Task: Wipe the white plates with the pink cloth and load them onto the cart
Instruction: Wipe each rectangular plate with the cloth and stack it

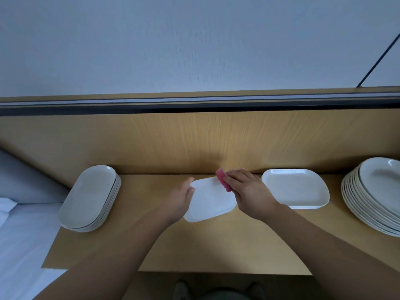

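A white rectangular ceramic plate (213, 201) sits tilted at the middle of the light wooden counter (216, 245); whether it rests on the counter or is raised off it cannot be told. The left grip (180, 200) is closed on the plate's left edge, thumb over the rim. The right grip (249, 191) is closed around a folded pink cloth (223, 180) and presses it onto the plate's far right corner. Well left of this plate stands a stack of white oval plates (91, 195). Just right of it lies a short stack of white squarish plates (296, 188), and further right a tall stack of white round plates (376, 191). A white-sheeted bed (21, 234) lies left of the plate, off the end of the counter.
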`<state>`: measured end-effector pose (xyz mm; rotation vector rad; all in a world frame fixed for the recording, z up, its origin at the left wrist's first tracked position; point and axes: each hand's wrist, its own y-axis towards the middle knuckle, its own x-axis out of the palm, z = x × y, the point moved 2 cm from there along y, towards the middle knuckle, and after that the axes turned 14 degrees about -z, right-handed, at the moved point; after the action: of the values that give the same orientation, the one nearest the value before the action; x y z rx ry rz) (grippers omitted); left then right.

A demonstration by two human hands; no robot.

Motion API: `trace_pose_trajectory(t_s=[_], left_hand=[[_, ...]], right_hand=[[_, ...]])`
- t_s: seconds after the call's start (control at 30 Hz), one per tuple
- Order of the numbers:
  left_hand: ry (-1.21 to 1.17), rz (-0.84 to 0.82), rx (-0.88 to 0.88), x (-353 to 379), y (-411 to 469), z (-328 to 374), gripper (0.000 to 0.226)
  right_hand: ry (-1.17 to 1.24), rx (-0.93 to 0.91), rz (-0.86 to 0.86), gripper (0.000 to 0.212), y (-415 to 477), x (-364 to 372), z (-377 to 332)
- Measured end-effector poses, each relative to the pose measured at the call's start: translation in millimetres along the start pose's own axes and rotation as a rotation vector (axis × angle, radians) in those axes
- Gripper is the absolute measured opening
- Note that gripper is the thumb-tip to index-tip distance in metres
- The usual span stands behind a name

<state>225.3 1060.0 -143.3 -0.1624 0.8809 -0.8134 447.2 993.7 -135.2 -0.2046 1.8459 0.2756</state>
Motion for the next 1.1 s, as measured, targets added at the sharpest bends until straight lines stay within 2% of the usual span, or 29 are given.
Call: trace_pose_trajectory(t_s=[0.13, 0.27, 0.3, 0.43, 0.5, 0.57, 0.73, 0.93, 1.1], left_hand=[[-0.038, -0.097, -0.052, -5.2, 3.2, -11.5, 0.061], [-0.076, -0.036, -0.035, -7.2, 10.2, -9.5, 0.032], [-0.080, -0.028, -0.031, -6.5, 11.0, -8.1, 0.031], [-0.088, -0.009, -0.079, -2.2, 15.1, -10.8, 0.049], [-0.096, 0.016, -0.090, -1.8, 17.3, -14.7, 0.057], [-0.094, 0.022, -0.106, -0.9, 18.7, -17.2, 0.059], [-0.070, 0.009, -0.160, 1.2, 21.9, -21.6, 0.043], [-0.085, 0.002, -0.193, 2.9, 21.4, -27.4, 0.040], [-0.091, 0.002, -0.220, 3.7, 23.3, -26.8, 0.042]], right_hand=[[0.011, 0.007, -0.078, 0.041, 14.5, 11.0, -2.9], [-0.001, -0.012, -0.199, 0.059, 38.4, 29.4, -16.3], [0.000, -0.021, -0.223, 0.064, 45.2, 34.3, -21.2], [-0.049, -0.021, -0.403, 0.079, 68.1, 50.6, -40.8], [-0.121, -0.006, -0.534, 0.083, 73.8, 56.2, -46.1], [-0.107, -0.028, -0.591, 0.082, 75.5, 61.2, -43.3], [-0.007, -0.080, -0.547, 0.081, 72.9, 70.4, -18.6], [0.063, 0.070, -0.507, 0.078, 53.3, 71.6, 19.1], [0.181, 0.138, -0.407, 0.064, 46.8, 74.4, 29.5]])
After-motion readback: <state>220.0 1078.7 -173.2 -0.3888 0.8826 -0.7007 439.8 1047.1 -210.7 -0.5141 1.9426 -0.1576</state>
